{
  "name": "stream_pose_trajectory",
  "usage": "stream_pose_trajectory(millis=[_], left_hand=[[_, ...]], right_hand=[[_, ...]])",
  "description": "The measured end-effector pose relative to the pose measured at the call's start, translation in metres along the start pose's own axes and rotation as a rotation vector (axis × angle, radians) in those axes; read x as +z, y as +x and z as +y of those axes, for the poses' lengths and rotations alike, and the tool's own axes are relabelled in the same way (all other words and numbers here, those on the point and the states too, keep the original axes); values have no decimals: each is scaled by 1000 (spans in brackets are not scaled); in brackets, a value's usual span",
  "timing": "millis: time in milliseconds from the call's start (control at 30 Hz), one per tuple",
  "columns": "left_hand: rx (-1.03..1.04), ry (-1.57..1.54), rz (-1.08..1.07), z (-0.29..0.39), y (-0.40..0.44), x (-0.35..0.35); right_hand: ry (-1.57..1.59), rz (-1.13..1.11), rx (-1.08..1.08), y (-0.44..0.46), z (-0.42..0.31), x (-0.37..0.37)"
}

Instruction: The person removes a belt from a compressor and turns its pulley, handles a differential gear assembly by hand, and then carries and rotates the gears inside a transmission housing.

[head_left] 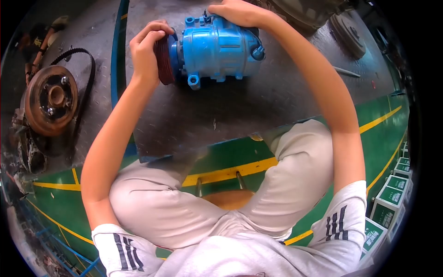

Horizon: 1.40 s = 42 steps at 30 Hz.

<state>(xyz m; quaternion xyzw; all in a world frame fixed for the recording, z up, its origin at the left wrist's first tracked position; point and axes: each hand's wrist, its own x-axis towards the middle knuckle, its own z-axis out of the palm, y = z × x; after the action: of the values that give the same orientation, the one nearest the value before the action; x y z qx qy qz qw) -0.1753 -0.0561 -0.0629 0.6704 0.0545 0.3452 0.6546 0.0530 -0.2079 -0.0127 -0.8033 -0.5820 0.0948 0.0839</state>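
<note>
A blue compressor-like part [217, 51] lies on its side on the dark metal table, with a dark red grooved pulley [165, 60] at its left end. Around the upper left edge of that pulley, my left hand [148, 48] has its fingers closed. My right hand [240, 13] rests over the top back edge of the blue part, near a small fitting; its fingertips reach behind the part and are partly hidden.
The dark table edge [221, 135] runs in front of my knees. At the left are a rusty round pulley [51, 100] and a black belt [93, 69]. A metal disc [348, 34] and a thin rod [346, 72] lie at the right. Green-white boxes [390, 198] stand lower right.
</note>
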Motion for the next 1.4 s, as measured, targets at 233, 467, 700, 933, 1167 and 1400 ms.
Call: stream_pose_trajectory(millis=[233,467,700,933,1167,1400], left_hand=[[-205,102,-105,16,-7,11],[-266,358,-200,32,3,14],[-131,508,-207,37,11,21],[181,1205,-392,55,-16,64],[214,1336,-408,69,-41,75],[173,1307,-414,74,-41,76]], right_hand=[[269,-73,-113,8,33,25],[260,-119,15,-24,-4,1],[15,3,-97,-28,0,26],[-57,103,-135,-44,-12,21],[104,251,60,-117,-21,-39],[88,72,-37,-149,-34,-37]])
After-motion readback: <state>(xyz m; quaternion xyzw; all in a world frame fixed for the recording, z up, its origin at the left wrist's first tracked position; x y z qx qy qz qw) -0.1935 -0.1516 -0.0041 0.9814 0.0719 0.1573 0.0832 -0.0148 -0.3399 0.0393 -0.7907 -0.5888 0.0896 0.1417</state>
